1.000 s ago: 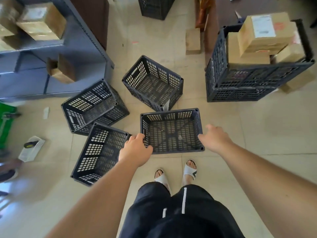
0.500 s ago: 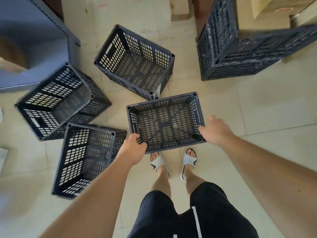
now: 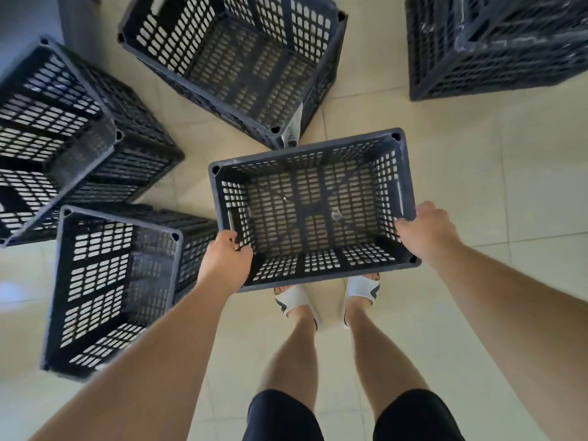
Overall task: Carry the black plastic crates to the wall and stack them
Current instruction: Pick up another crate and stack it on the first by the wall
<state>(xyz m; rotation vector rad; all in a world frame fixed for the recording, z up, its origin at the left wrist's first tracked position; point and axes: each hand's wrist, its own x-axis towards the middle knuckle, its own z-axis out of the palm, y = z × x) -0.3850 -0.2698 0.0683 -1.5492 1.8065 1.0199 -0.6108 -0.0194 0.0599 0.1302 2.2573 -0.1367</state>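
A pale tiled floor [image 3: 477, 186] fills the view, and five black plastic crates stand on or over it. The tall crate [image 3: 477, 58] sits at the upper right, cut off by the picture's edge and well apart from the others. The far crate [image 3: 197, 36] stands open-topped at the upper middle, its near corner just beside the centre crate [image 3: 305, 151]. The left crate [image 3: 57, 100] lies at the left edge, partly out of view, with the near-left crate [image 3: 105, 281] close below it, their corners overlapping from this angle. The centre crate is empty and lies between the person's outstretched bare arms, its near rim covering the toes of two white sandals [image 3: 296, 300]. The left hand [image 3: 227, 262] grips the crate's left end wall by the near corner, its fingers [image 3: 237, 241] curled over the rim to the inside. The right hand [image 3: 423, 233] holds the right end wall, fingers [image 3: 402, 226] hooked over that rim. Black shorts [image 3: 280, 415] show at the bottom edge.
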